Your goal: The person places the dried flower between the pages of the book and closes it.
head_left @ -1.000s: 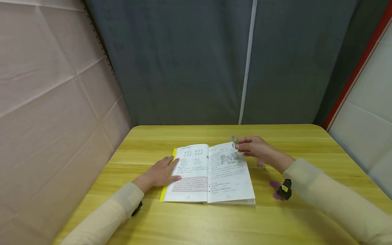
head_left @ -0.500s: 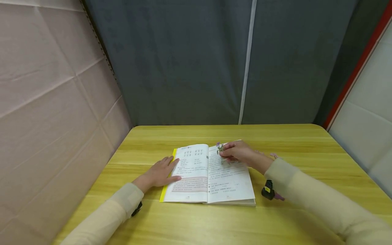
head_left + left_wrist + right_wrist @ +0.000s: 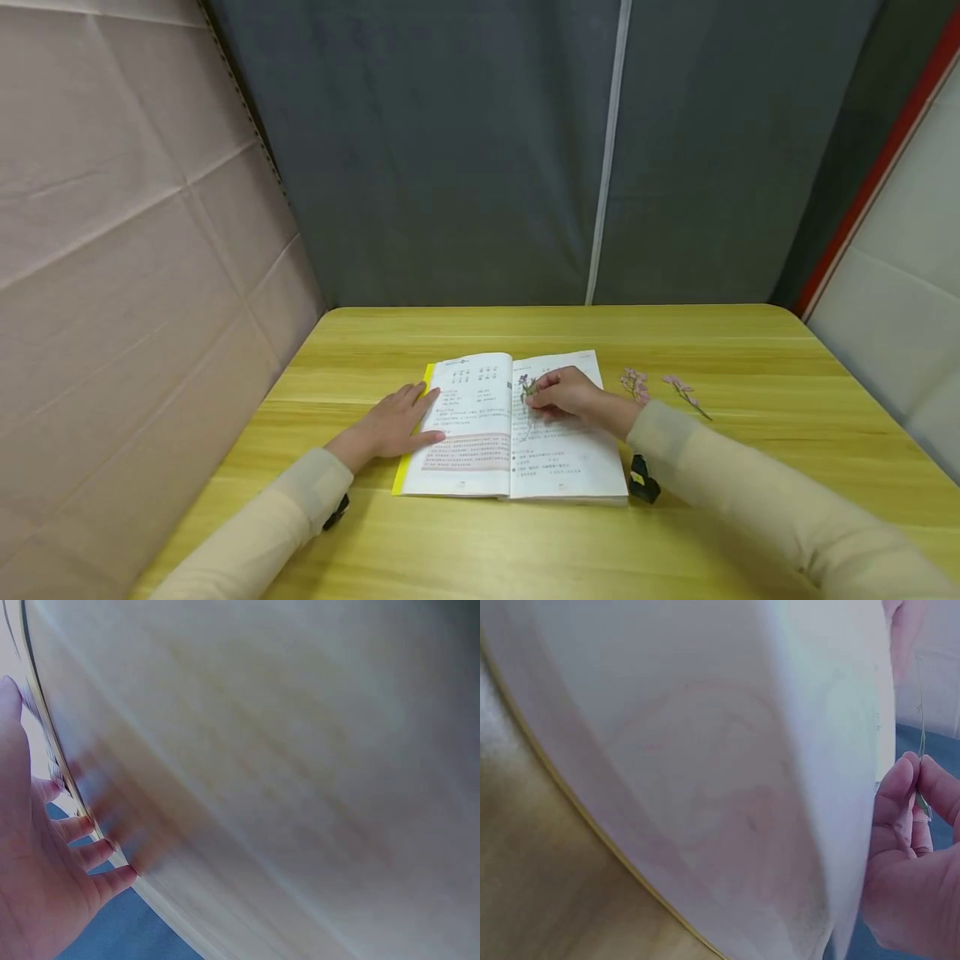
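An open book (image 3: 551,458) with printed pages and a yellow cover edge lies on the wooden table. On its left page rests my left hand (image 3: 390,421), fingers spread and thumb out to the side. Over the right page, close to the spine, my right hand (image 3: 568,393) pinches a small purple flower sprig (image 3: 523,381) between thumb and fingertips. The thin stem (image 3: 921,724) shows between the fingertips in the right wrist view. In the left wrist view the left hand (image 3: 45,862) appears at the left side, fingers stretched out.
Two pink flower sprigs lie on the table right of the book: one (image 3: 635,383) close to the right forearm, another (image 3: 686,393) farther right. A dark curtain (image 3: 450,167) hangs behind the table (image 3: 450,546). Pale cloth walls stand on both sides.
My right hand has moved left and slightly nearer with the purple sprig, from the right page's top corner to beside the spine. The left hand has stayed put.
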Demonstrator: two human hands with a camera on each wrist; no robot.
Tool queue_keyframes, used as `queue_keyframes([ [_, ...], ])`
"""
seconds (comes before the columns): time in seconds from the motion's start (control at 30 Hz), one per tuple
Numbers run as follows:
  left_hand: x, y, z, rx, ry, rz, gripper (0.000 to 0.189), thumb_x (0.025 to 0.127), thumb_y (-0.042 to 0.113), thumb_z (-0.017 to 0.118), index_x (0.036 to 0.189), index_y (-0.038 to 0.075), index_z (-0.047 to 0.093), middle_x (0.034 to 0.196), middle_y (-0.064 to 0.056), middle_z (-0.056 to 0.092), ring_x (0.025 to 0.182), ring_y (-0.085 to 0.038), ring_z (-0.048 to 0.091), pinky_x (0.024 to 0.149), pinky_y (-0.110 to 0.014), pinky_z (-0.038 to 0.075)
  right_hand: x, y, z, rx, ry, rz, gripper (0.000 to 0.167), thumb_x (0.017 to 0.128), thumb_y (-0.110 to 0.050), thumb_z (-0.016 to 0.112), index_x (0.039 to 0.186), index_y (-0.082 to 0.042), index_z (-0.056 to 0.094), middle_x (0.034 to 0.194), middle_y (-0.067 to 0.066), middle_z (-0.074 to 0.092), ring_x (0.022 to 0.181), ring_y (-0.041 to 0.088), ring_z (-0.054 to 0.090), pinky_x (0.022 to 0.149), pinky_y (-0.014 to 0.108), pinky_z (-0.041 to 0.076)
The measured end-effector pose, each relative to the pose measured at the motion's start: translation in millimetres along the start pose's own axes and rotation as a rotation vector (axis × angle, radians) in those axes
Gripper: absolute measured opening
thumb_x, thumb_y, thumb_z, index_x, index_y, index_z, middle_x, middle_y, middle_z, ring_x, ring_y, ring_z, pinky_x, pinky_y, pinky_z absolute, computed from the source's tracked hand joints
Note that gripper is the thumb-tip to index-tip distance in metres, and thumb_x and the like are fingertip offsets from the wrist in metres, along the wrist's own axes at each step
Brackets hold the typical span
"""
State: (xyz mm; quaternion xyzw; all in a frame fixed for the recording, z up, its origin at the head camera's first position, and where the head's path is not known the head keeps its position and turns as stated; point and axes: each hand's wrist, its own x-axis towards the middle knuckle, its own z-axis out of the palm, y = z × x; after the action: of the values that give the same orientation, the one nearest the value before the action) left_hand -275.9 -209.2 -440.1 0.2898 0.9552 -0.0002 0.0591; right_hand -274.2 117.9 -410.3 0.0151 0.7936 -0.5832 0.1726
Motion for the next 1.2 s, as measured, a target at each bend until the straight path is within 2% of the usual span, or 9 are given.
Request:
queue_keyframes([
  [0.3, 0.9, 1.4, 1.5, -0.005, 0.005, 0.006, 0.090, 0.092, 0.071, 0.035, 0.155, 0.008, 0.023, 0.155, -0.024, 0.023, 0.140, -0.041, 0.025, 0.109, -0.054, 0.026, -0.3, 14.4, 9.0, -0.026, 0.001, -0.015, 0.015, 0.081, -0.003, 0.077, 0.087, 0.000, 0.064, 0.076, 0.010, 0.066, 0.059, 0.013, 0.061, 0.054, 0.024, 0.052],
  [0.67, 0.6, 3.4, -0.9, 0.005, 0.006, 0.004, 0.089, 0.093, 0.070, 0.036, 0.155, 0.007, 0.024, 0.154, -0.024, 0.024, 0.140, -0.042, 0.025, 0.109, -0.054, 0.027, -1.3, 15.1, 16.2, -0.143, 0.071, -0.045, 0.016, 0.078, -0.006, 0.081, 0.083, -0.003, 0.065, 0.072, 0.008, 0.067, 0.058, 0.013, 0.061, 0.052, 0.024, 0.051],
  [0.93, 0.7, 2.1, 0.8, -0.001, -0.004, -0.007, 0.089, 0.093, 0.071, 0.036, 0.155, 0.008, 0.023, 0.155, -0.024, 0.023, 0.140, -0.041, 0.024, 0.109, -0.054, 0.026, -0.2, 16.5, 19.0, -0.252, 0.095, -0.142, 0.024, 0.077, -0.010, 0.082, 0.094, -0.003, 0.066, 0.068, 0.006, 0.063, 0.054, 0.015, 0.059, 0.052, 0.027, 0.049],
  [1.07, 1.2, 1.7, 1.3, -0.007, -0.012, -0.016, 0.090, 0.092, 0.071, 0.035, 0.155, 0.009, 0.022, 0.155, -0.023, 0.022, 0.141, -0.041, 0.023, 0.110, -0.054, 0.025, -0.9, 14.5, 17.3, -0.288, 0.091, -0.181, 0.029, 0.077, -0.009, 0.083, 0.099, -0.002, 0.065, 0.073, 0.006, 0.061, 0.054, 0.017, 0.058, 0.052, 0.029, 0.050],
  [1.2, 1.5, 1.8, 1.2, -0.009, -0.017, -0.022, 0.090, 0.092, 0.072, 0.035, 0.156, 0.009, 0.021, 0.156, -0.023, 0.022, 0.141, -0.041, 0.022, 0.110, -0.054, 0.024, -2.0, 11.3, 11.0, -0.380, 0.089, -0.235, 0.031, 0.076, -0.010, 0.084, 0.100, -0.004, 0.065, 0.078, 0.003, 0.062, 0.065, 0.016, 0.058, 0.062, 0.030, 0.049],
])
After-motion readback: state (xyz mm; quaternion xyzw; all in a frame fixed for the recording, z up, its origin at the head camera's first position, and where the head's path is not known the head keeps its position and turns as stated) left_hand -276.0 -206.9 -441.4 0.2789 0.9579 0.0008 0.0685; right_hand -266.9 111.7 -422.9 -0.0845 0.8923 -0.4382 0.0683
